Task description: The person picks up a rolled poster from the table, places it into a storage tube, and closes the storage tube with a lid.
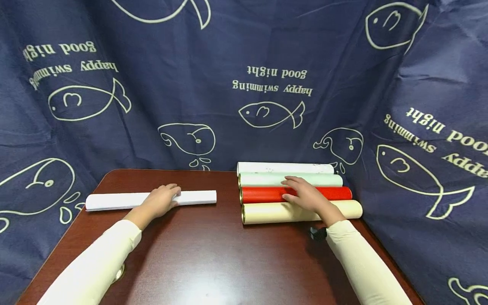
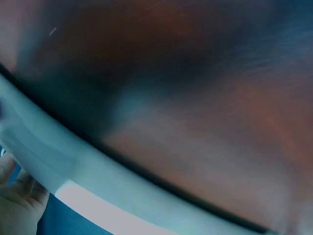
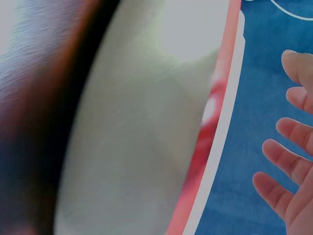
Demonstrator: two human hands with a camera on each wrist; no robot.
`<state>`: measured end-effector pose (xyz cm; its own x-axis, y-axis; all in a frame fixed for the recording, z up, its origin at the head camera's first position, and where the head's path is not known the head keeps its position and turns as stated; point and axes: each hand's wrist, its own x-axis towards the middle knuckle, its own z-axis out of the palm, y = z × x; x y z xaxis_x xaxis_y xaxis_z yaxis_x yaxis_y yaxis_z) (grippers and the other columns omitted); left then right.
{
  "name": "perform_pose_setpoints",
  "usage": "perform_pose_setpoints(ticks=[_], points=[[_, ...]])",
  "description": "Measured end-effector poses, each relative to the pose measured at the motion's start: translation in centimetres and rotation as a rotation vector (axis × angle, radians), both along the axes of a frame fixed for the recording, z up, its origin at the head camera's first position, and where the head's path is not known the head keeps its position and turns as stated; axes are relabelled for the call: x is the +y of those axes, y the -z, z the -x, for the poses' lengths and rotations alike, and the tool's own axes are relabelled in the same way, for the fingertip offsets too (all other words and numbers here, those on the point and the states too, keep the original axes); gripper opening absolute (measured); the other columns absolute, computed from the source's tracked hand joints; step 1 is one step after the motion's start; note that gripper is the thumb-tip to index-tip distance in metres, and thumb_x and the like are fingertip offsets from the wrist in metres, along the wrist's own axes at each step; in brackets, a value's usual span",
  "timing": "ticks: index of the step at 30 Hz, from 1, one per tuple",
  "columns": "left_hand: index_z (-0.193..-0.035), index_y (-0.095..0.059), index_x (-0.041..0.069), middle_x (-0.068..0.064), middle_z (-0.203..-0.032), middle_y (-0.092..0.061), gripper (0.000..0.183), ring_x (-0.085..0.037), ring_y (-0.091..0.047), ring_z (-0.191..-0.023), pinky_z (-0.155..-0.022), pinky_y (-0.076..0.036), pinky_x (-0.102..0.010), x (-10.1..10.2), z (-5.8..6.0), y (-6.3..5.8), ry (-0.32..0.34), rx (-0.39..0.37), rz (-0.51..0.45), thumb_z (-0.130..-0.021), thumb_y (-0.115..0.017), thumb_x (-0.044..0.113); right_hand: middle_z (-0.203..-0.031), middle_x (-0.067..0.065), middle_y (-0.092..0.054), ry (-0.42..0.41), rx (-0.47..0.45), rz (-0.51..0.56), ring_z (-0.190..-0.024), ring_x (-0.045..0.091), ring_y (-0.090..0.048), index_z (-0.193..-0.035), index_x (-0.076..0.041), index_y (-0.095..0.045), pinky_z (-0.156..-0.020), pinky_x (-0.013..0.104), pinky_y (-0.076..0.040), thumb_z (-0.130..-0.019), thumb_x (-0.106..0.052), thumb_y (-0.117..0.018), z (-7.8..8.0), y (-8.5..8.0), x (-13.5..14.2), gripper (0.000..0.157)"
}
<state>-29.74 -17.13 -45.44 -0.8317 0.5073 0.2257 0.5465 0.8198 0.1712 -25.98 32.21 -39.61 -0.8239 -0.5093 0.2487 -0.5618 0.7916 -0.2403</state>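
A white paper roll (image 1: 198, 198), somewhat flattened, lies across the left part of the table. My left hand (image 1: 162, 200) holds it near its middle, fingers over the far side and thumb on the near side. In the left wrist view the roll (image 2: 58, 152) crosses as a pale band, with part of the hand at the lower left corner. My right hand (image 1: 305, 195), fingers spread and extended, is over the red tube (image 1: 263, 195) and the cream tube (image 1: 267, 213). Behind these lie a mint green tube (image 1: 259, 179) and a white tube (image 1: 274, 167), side by side.
The brown table (image 1: 213, 250) meets a dark blue printed curtain (image 1: 213, 84) at the back and right. A small round metallic piece (image 1: 119, 273) shows beside the left sleeve. A black strap piece (image 1: 318, 233) hangs at the right wrist.
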Motion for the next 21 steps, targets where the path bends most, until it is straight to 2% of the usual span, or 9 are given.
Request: perform_pose_setpoints(ticks=[4,8,15,21], points=[[-0.098,-0.06,0.011,-0.013,-0.111,-0.068,0.026,-0.04,-0.061,-0.099,-0.076,-0.049,-0.056,-0.6,-1.8,0.5,0.013,0.014,-0.018,-0.083,-0.081,0.014,-0.135,0.028,-0.054,0.024,-0.027,0.039,-0.128,0.045,-0.047,-0.13,0.005,-0.059,-0.108,0.056,-0.033,-0.091,-0.017,-0.072,2.0,0.1,-1.1,0.047],[-0.097,-0.06,0.012,-0.01,-0.107,-0.069,0.027,-0.038,-0.061,-0.1,-0.075,-0.049,-0.054,-0.4,-2.9,0.7,-0.016,0.029,-0.023,-0.081,-0.082,0.014,-0.135,0.023,-0.056,0.05,-0.07,0.049,-0.129,0.043,-0.046,-0.132,0.002,-0.058,-0.109,0.055,-0.033,-0.092,-0.02,-0.07,3.9,0.2,-2.1,0.047],[-0.102,-0.06,0.013,-0.01,-0.11,-0.069,0.03,-0.038,-0.061,-0.104,-0.078,-0.049,-0.055,-0.5,-3.4,0.5,-0.041,0.042,-0.033,-0.082,-0.082,0.015,-0.138,0.024,-0.052,0.078,-0.128,-0.033,-0.131,0.045,-0.043,-0.136,0.002,-0.055,-0.109,0.056,-0.033,-0.094,-0.025,-0.066,6.9,-0.1,-5.0,0.052],[-0.105,-0.06,0.013,-0.01,-0.11,-0.069,0.035,-0.037,-0.06,-0.103,-0.076,-0.049,-0.053,-1.3,-4.3,0.4,-0.086,0.047,-0.037,-0.08,-0.084,0.014,-0.147,0.027,-0.042,0.094,-0.249,-0.024,-0.138,0.046,-0.033,-0.144,0.002,-0.047,-0.111,0.057,-0.029,-0.098,-0.03,-0.062,9.4,0.0,-8.6,0.058]])
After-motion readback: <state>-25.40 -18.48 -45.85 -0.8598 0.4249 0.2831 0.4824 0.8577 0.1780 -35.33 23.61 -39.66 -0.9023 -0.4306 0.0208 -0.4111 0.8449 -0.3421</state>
